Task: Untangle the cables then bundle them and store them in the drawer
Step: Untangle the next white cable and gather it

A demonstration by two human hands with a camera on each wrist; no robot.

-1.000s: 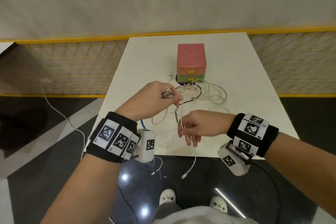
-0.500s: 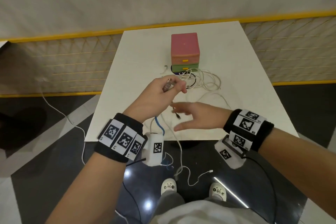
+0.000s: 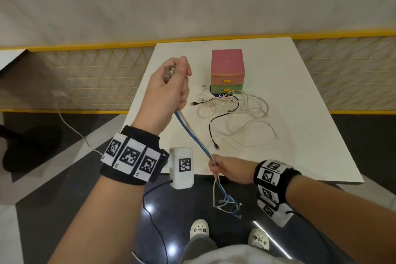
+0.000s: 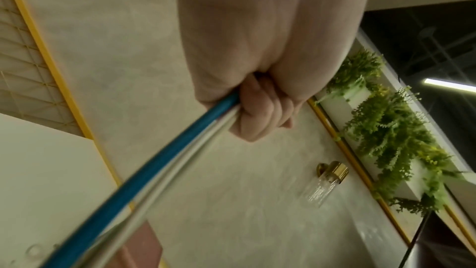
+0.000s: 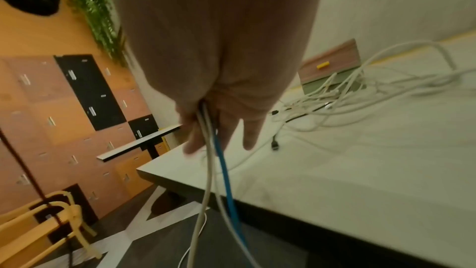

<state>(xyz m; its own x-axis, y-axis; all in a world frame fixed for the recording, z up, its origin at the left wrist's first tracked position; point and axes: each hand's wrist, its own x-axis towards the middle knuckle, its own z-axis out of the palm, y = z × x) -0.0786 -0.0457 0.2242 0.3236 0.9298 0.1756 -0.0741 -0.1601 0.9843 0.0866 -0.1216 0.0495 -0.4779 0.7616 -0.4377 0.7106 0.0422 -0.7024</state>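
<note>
My left hand [image 3: 171, 85] is raised over the table's left side and grips a blue and white cable bunch [image 3: 194, 137] with metal plugs sticking out above the fist. The bunch [image 4: 144, 174] runs taut down to my right hand [image 3: 216, 167], which pinches it at the table's front edge. Loose ends [image 3: 228, 203] hang below that hand over the floor. In the right wrist view the cables [image 5: 219, 170] drop from the fingers [image 5: 195, 140]. A tangle of white and black cables [image 3: 233, 109] lies before the small drawer box [image 3: 227, 68], whose drawers are shut.
The white table [image 3: 289, 96] has a front edge near my right hand. A yellow-framed mesh fence [image 3: 85, 73] runs behind it. A thin white cord [image 3: 70, 126] trails across the floor at left. My shoes [image 3: 199, 229] stand below.
My left hand has risen up and to the left with the plugs, pulling the bunch taut. My right hand, open half a second ago, has come back to the front edge and pinched the cables.
</note>
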